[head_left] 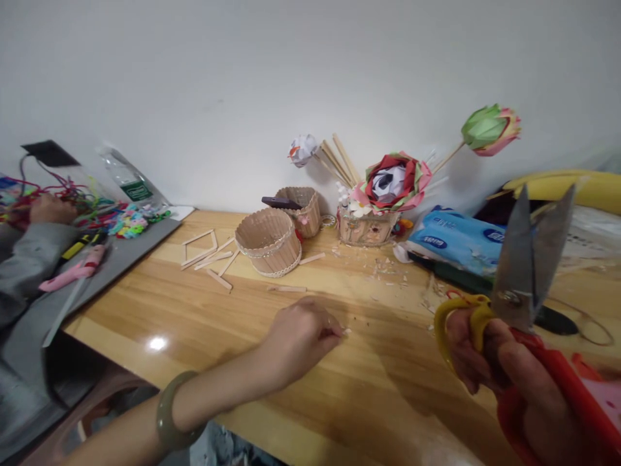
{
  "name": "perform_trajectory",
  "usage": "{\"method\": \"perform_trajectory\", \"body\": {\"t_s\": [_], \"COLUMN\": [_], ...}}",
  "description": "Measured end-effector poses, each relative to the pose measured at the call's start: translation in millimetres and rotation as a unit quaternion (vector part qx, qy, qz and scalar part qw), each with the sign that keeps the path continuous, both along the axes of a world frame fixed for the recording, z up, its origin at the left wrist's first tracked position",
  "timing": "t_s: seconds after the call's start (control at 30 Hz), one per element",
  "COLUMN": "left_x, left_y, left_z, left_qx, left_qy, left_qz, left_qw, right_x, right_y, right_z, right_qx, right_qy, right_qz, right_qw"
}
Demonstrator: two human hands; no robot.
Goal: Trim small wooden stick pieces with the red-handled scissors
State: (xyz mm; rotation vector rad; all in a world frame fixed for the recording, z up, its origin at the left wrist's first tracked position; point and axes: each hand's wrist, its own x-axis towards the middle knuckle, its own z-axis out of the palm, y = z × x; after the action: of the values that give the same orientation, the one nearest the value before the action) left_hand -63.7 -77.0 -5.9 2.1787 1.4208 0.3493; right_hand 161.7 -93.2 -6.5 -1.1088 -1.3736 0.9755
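Observation:
My left hand (303, 336), with a green bangle (177, 411) on its wrist, is low over the middle of the wooden table (388, 395). Its fingers are pinched near a tiny pale scrap; what they hold, if anything, is too small to name. At the right, my right hand (514, 369) grips scissors (521, 278) with yellow and red handles, the blades apart and pointing up. A round wooden-stick basket (269, 243) stands beyond my left hand, with a loose stick (287, 288) in front of it.
Behind are a second basket (308, 210) with a phone (281, 203) on it, a decorated holder (366, 228) with paper flowers, and a blue tissue pack (456, 239). Joined sticks (198, 249) lie left of the baskets. At the far left, another person's hand (53, 210) touches colourful yarn.

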Motion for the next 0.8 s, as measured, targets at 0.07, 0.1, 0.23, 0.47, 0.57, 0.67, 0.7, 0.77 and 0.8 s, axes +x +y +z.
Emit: {"method": "perform_trajectory", "body": {"t_s": [0.07, 0.1, 0.23, 0.47, 0.57, 0.67, 0.7, 0.77, 0.8], "left_x": [1.0, 2.3, 13.8, 40.7, 47.3, 51.4, 52.4, 53.7, 53.9], "left_y": [7.5, 12.8, 42.6, 82.8, 91.2, 97.5, 98.6, 98.4, 97.2], "left_z": [5.6, 7.8, 8.8, -1.5, -3.2, -5.3, -6.0, -7.2, -7.7], "left_qx": [0.007, 0.014, 0.038, 0.044, 0.033, 0.015, 0.01, 0.009, 0.013], "left_qy": [-0.008, -0.014, -0.053, 0.006, 0.033, 0.047, 0.05, 0.055, 0.057], "left_qz": [0.004, -0.001, -0.067, -0.176, -0.187, -0.2, -0.205, -0.212, -0.214], "left_qw": [1.0, 1.0, 0.996, 0.983, 0.981, 0.979, 0.977, 0.976, 0.975], "right_x": [0.7, 1.2, 3.9, 9.0, 9.1, 7.6, 7.0, 6.1, 5.8], "right_y": [-0.7, -1.0, -0.7, 0.0, -0.8, -0.8, -0.5, 0.3, 0.6], "right_z": [-1.2, -1.5, -1.2, -3.4, -1.8, 1.7, 2.6, 3.1, 2.6], "right_qx": [-0.003, -0.004, 0.009, 0.022, 0.023, 0.017, 0.012, 0.004, 0.004], "right_qy": [0.006, 0.008, -0.01, -0.027, -0.018, -0.006, -0.004, -0.006, -0.01], "right_qz": [-0.002, -0.001, 0.014, 0.012, -0.002, -0.001, 0.004, 0.007, 0.001], "right_qw": [1.0, 1.0, 1.0, 0.999, 1.0, 1.0, 1.0, 1.0, 1.0]}}
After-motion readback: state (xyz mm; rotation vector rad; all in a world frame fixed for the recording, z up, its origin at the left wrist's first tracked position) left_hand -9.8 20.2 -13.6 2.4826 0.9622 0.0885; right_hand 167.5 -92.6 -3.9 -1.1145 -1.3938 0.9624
